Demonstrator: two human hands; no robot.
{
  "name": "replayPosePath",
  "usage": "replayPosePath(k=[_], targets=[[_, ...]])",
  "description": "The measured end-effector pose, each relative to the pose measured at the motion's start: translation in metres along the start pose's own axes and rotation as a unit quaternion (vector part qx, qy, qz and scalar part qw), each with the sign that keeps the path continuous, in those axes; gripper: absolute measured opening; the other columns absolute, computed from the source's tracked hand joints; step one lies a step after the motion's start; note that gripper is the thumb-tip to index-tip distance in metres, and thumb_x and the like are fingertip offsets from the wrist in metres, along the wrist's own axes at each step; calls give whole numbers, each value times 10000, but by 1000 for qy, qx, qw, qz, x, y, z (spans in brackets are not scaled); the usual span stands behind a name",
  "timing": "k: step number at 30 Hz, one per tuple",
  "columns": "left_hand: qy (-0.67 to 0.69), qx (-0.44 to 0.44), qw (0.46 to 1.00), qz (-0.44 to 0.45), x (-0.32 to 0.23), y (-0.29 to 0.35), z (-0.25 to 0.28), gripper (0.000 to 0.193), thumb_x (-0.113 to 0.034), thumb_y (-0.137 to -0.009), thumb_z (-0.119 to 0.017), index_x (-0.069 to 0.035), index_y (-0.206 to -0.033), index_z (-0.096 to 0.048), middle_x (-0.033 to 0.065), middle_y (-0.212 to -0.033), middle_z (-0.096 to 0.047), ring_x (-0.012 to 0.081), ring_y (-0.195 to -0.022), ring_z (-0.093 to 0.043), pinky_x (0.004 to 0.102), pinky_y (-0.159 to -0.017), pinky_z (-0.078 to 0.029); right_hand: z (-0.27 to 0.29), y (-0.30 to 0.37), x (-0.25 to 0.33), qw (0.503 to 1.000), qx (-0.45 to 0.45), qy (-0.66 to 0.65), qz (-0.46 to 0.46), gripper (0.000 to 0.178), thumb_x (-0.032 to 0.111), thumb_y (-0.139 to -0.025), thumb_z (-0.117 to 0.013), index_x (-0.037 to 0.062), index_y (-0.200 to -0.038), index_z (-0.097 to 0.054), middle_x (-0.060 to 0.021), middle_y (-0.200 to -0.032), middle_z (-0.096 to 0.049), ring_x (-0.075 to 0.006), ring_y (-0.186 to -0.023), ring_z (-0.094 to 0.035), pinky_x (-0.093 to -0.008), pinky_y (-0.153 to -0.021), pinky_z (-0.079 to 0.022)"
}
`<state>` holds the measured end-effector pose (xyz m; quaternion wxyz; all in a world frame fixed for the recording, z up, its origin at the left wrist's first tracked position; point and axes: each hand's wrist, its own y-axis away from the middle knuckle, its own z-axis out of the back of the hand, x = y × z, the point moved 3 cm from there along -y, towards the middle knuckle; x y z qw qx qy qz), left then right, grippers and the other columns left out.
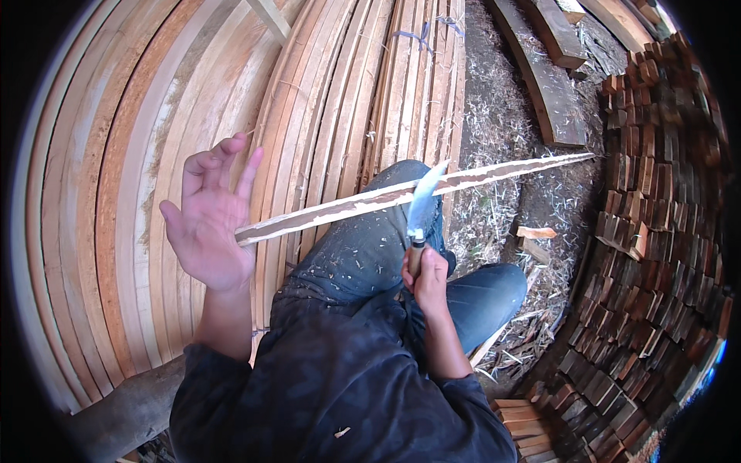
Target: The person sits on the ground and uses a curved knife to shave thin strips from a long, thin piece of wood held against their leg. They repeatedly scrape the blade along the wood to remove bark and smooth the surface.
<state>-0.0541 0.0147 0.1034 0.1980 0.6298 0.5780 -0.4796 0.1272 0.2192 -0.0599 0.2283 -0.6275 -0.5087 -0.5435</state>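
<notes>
A long wooden strip (340, 209) with a brown bark band down its middle and pale cut edges lies slantwise across my raised thigh. Its near-left end meets the base of my left hand (212, 220), which is palm up with the fingers spread and not wrapped round it. My right hand (427, 278) is closed round the wooden handle of a knife (423, 202). The broad, curved steel blade points away from me and crosses over the strip just past my knee. Whether the blade touches the wood I cannot tell.
Long sawn planks (332, 100) are stacked on the left, some tied with a blue strip (417, 36). Dark beams (548, 92) lie at the far right above shavings-strewn ground (494, 100). A high stack of short wood pieces (656, 231) stands at right, with an offcut (536, 232) near it.
</notes>
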Motion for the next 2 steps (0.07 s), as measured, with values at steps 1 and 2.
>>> replayPosePath(k=[1,2], targets=[[-16,-2,1000,-8,2,-2,-2,630,-592,-932,-329,-16,-1160,-449,231,-1275,-427,372,-1344,-280,626,-1127,-110,-4,7,-2,999,45,-9,-12,439,350,-1028,-366,-8,-848,-545,-22,-561,-468,-71,-429,-405,-229,-405,-304],[-17,-2,1000,-9,1,-3,-2,630,-592,-932,-329,-16,-1160,-449,231,-1275,-427,372,-1344,-280,626,-1127,-110,-10,11,-2,995,91,-17,-23,437,354,-1025,-374,-10,-859,-551,-23,-562,-471,-72,-431,-409,-227,-407,-304]])
